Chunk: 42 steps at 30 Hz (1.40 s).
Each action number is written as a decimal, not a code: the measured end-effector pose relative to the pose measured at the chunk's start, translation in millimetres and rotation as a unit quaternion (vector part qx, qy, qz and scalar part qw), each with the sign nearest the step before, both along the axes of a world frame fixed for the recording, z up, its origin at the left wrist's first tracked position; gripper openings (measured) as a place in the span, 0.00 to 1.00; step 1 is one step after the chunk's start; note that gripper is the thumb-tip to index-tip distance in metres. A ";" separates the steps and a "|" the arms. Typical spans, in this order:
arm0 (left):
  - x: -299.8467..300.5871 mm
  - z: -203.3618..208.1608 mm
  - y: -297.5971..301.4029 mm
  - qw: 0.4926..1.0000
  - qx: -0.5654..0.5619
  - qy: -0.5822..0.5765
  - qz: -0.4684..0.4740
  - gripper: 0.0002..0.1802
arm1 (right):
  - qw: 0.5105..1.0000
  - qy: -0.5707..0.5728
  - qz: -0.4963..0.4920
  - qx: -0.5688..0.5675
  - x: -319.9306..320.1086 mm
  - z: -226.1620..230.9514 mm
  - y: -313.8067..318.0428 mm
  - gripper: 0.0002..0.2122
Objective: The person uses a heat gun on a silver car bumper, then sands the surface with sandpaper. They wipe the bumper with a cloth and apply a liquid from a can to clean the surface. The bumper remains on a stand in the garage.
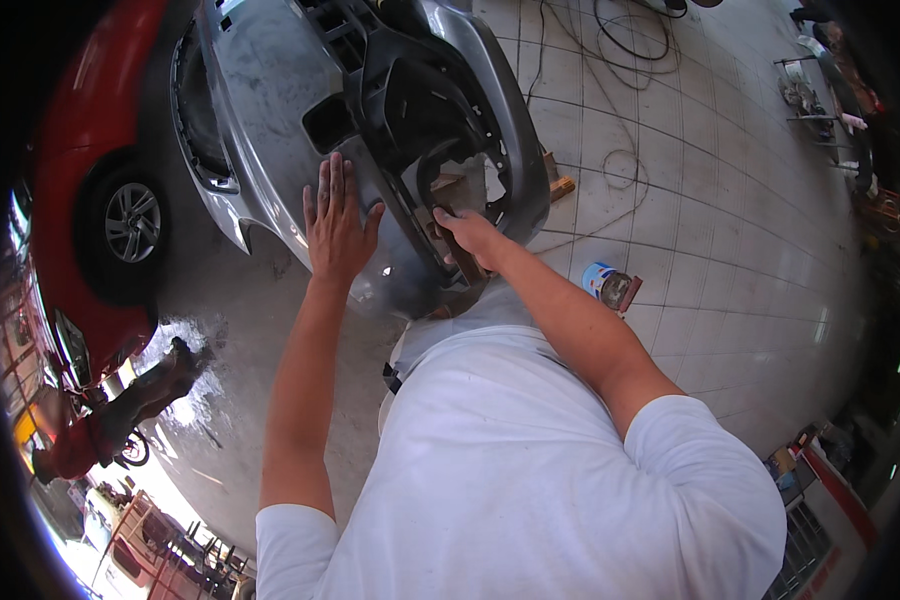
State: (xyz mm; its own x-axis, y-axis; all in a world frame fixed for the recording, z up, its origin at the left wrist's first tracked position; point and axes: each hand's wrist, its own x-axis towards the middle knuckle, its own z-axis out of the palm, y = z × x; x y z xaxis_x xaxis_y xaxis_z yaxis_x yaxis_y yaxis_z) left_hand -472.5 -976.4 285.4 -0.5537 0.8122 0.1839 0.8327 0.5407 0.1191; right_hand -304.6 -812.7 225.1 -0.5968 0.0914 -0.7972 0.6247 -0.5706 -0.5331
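A grey car bumper (270,95) with patchy, sanded-looking paint stands in front of me. My left hand (339,222) lies flat on its outer face, fingers stretched and pressed close together, the thumb apart. My right hand (467,238) is closed round a long, dark brown block (464,262), which looks like a sanding block. That block is at the inner edge of the bumper's near end, beside a large round opening. Whether it touches the bumper, I cannot tell.
A red car (85,130) stands at the left. On the tiled floor (690,230) at the right are an open tin (606,284), a wooden piece (562,188) and looped cables (625,170). Another person (90,435) is at the lower left. A cluttered rack (820,105) stands far right.
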 end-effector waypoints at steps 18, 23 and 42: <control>23.3 19.3 51.3 0.968 -0.196 -0.156 0.011 0.42 | 0.997 0.010 0.055 -0.048 29.3 -8.3 46.0 0.19; 37.4 -2.3 41.4 0.984 -0.027 -0.139 0.109 0.44 | 0.996 -0.003 0.056 -0.077 43.6 -20.8 62.0 0.18; 127.4 -56.3 -24.0 0.982 -0.063 -0.129 0.120 0.46 | 0.991 -0.038 0.120 -0.032 58.1 -39.1 41.7 0.16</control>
